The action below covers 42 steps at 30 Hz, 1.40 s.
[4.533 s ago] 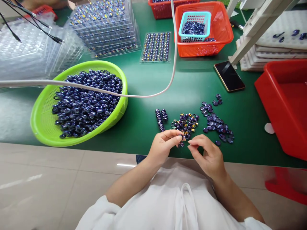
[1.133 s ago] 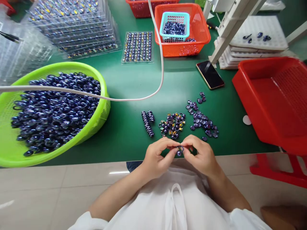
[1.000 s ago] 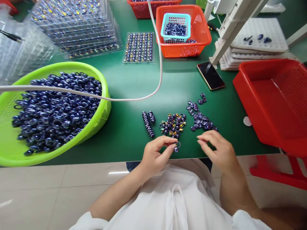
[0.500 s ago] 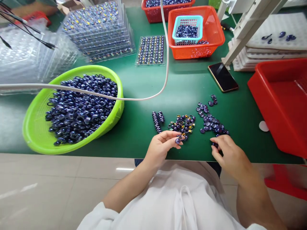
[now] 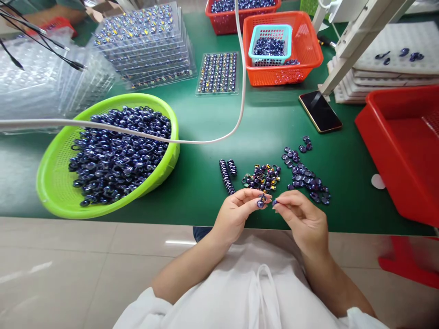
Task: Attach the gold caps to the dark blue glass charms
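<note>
Fingertips of the left hand [image 5: 236,212] pinch a small dark-blue ring piece [image 5: 261,201]. The right hand [image 5: 302,219] has come back from the loose bead pile [image 5: 307,176], now pinching a tiny bead [image 5: 274,203] just beside the ring piece, near the green mat's [image 5: 206,183] front edge.

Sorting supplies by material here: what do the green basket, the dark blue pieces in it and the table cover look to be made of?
Green basket: likely moulded plastic, glossy, with a perforated mesh wall. Dark blue pieces: shiny, with bright highlights, perhaps glazed or coated plastic or glass; unclear which. Table cover: matte green mat, possibly rubber, almost no glare.
</note>
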Each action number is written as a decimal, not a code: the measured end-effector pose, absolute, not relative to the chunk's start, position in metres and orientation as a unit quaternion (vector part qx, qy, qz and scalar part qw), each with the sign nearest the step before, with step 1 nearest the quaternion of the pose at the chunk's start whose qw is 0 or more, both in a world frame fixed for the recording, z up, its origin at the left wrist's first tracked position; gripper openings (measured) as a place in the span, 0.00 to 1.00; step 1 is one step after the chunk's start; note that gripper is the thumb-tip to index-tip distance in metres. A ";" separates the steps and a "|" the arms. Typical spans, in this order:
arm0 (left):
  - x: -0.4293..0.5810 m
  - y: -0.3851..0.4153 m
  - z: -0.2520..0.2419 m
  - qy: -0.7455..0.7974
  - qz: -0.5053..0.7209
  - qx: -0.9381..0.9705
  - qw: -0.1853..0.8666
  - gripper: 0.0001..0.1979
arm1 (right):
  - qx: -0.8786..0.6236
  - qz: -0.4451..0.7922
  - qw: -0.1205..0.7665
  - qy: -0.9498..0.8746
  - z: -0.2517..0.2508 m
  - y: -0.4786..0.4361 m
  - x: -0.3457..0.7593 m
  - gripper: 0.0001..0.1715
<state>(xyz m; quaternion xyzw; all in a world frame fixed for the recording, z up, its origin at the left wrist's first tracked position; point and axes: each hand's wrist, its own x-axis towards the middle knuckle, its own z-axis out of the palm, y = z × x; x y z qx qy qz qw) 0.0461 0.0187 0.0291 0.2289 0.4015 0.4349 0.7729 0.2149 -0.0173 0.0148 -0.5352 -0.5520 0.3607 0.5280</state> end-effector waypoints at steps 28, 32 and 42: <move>0.039 0.012 0.027 0.491 0.463 0.381 0.632 0.07 | -0.526 0.402 0.511 -0.548 0.015 -0.015 0.198 0.06; 0.037 0.010 0.031 0.475 0.471 0.492 0.556 0.07 | -0.533 0.409 0.517 -0.531 0.016 -0.013 0.198 0.06; 0.037 0.011 0.024 0.388 0.513 0.617 0.454 0.12 | -0.506 0.503 0.509 -0.481 0.014 -0.011 0.199 0.10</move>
